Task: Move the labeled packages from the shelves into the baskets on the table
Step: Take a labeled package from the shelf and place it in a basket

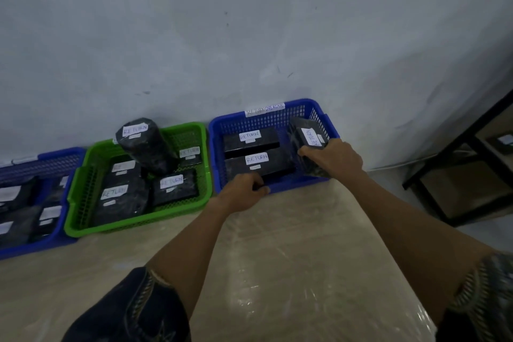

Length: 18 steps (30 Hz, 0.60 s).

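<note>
The right hand (331, 158) has its grip clamped around a black wrapped package (306, 141), tilting it to fit the blue plastic basket (326, 119). The left hand (244, 191) pinches the basket's front rim, likely steadying it.

Dark patterned short sleeves (133, 311), bare forearms.

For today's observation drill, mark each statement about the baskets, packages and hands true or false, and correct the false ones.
1. The right hand grips a black package inside the right blue basket. True.
2. The green basket is empty. False: it holds several labelled packages.
3. The left hand rests at the right blue basket's front rim. True.
4. The held package's label reads "SHIP". False: it reads "RETURN".
</note>
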### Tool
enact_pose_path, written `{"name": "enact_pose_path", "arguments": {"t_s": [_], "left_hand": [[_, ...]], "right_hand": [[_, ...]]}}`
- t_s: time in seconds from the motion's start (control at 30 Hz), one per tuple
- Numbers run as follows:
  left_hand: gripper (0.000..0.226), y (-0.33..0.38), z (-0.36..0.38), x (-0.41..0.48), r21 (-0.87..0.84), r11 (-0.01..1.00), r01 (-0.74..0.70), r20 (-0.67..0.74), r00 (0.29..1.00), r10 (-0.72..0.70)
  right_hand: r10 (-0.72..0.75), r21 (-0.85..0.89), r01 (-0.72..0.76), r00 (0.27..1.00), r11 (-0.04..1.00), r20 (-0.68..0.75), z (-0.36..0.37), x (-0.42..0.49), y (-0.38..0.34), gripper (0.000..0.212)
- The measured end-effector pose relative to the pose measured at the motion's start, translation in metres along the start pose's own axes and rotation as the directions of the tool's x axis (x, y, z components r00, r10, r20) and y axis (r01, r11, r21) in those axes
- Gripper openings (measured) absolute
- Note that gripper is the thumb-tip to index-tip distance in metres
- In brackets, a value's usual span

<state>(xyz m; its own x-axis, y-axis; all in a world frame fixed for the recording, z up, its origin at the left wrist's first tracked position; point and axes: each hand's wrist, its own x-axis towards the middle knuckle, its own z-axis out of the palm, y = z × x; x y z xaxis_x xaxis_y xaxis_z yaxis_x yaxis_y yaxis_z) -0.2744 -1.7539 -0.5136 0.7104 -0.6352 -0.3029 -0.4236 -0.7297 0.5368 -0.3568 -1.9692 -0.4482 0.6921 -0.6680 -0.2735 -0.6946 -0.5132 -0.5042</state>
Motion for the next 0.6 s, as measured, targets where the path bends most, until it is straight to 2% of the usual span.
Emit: {"name": "enact_pose_path", "arguments": {"t_s": [0.1, 0.23, 0.4, 0.5, 0.6], "left_hand": [[0.037, -0.004, 0.004, 0.007, -0.022, 0.999, 0.038, 0.030, 0.999, -0.038], [0.050, -0.003, 0.009, 0.012, -0.035, 0.994, 0.104, 0.039, 0.994, -0.102], [0.052, 0.008, 0.009, 0.023, -0.002, 0.993, 0.115, 0.031, 0.993, -0.115], [0.053, 0.013, 0.014, 0.027, -0.016, 0.992, 0.122, 0.026, 0.992, -0.122], [0.052, 0.014, 0.021, 0.028, -0.028, 0.990, 0.137, 0.010, 0.991, -0.137]], "right_hand": [[-0.018, 0.022, 0.017, 0.997, 1.000, 0.078, 0.003, 0.020, -0.001, 0.075], [-0.072, 0.055, 0.061, 0.974, 0.997, 0.214, 0.010, 0.042, -0.005, 0.054], [-0.125, 0.094, 0.106, 0.965, 0.990, 0.231, 0.021, 0.059, -0.012, 0.044], [-0.120, 0.076, 0.104, 0.960, 0.992, 0.254, 0.028, 0.068, -0.010, 0.048], [-0.133, 0.064, 0.121, 0.963, 0.991, 0.234, 0.035, 0.076, -0.004, 0.064]]}}
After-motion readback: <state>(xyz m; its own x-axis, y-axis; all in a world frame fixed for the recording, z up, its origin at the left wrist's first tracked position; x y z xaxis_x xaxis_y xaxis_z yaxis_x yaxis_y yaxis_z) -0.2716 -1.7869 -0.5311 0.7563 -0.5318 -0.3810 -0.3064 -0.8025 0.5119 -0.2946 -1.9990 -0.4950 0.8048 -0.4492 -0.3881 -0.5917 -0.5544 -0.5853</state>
